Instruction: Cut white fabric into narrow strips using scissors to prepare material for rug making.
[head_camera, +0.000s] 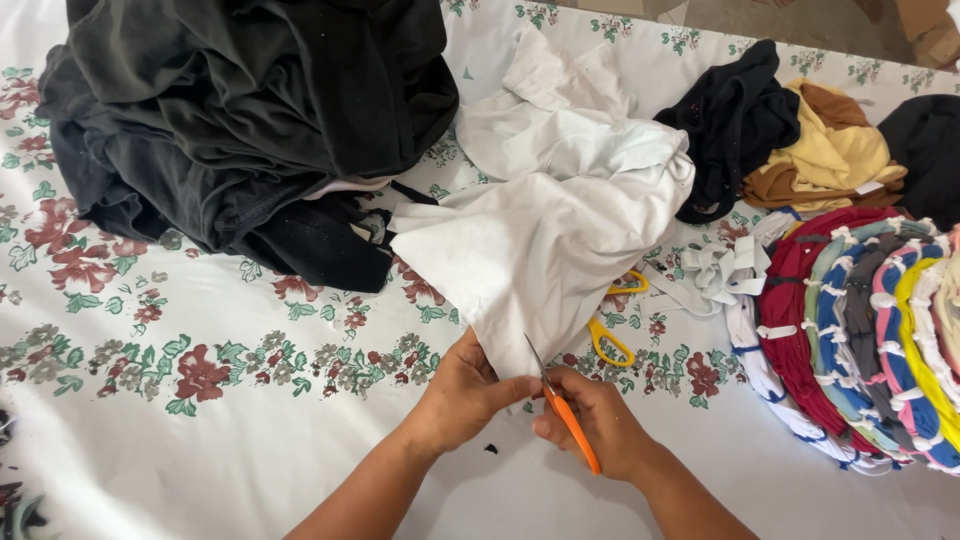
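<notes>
Tablecloth (150, 440), white with red and green flowers, fills the view and bears everything else. Take the white cloth (545, 215) at its middle as the landmark. Left of the white cloth and touching its edge sits a big heap of dark clothes (240, 120), black and charcoal. To its right lies a small pile of black, yellow and brown cloth (800, 145), and below that pile a round rug of braided strips (860, 330) in red, blue, grey, pink and yellow runs off the right edge. Just beside the white cloth's lower right edge, half hidden under it, lie yellow-handled scissors (608, 335).

The white cloth is rumpled, plain and soft-looking, and it narrows to a corner nearest the person. At that corner the left hand (465, 390) pinches the fabric, fingers closed on it. The right hand (595, 420) is wrapped around orange-handled scissors (562, 410), whose blades point up into the corner.

Judging by this, cutting of this cloth has barely begun: nearly all of it looks whole, though a few tiny dark scraps (490, 448) lie below the corner.
</notes>
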